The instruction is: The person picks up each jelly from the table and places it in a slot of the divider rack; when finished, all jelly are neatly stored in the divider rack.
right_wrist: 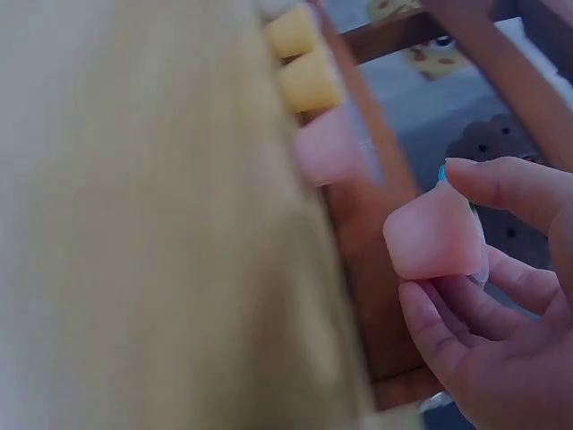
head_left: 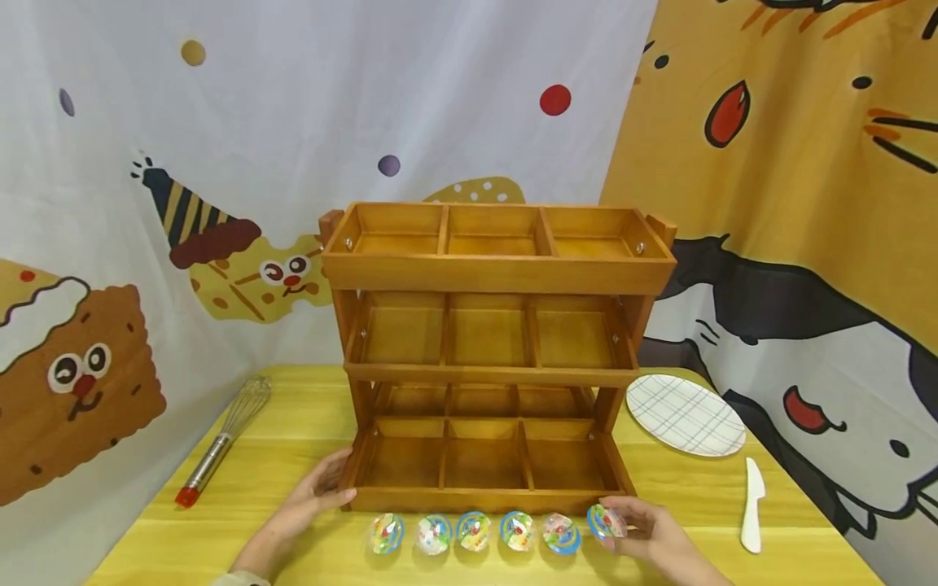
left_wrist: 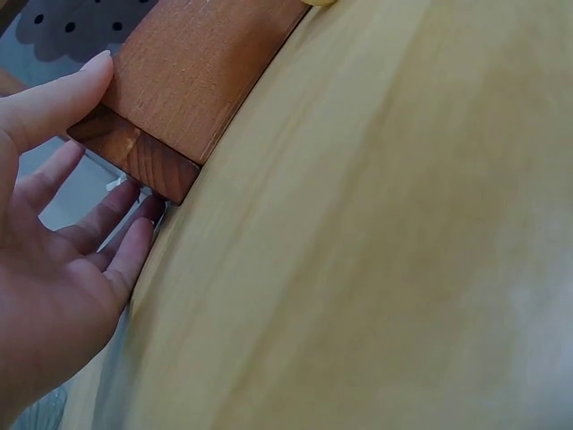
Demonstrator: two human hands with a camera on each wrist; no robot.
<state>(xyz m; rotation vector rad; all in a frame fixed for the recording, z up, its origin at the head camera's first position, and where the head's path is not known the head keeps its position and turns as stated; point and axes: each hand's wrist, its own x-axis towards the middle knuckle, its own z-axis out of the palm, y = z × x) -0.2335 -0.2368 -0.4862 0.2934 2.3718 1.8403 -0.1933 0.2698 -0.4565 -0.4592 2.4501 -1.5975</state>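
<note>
On the yellow table [head_left: 300,415] stands a wooden shelf [head_left: 498,275], its left front corner clasped between the left hand's [head_left: 322,486] thumb and fingers; a firm grip there should stop it sliding. By the right front corner, the right hand [head_left: 648,537] pinches a pink cup [head_left: 603,521] beside five other cups [head_left: 473,531]; light finger pressure should avoid denting it.

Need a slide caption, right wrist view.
Right hand holds a pink cup near the wooden rack, other cups lined up beyond.
</note>
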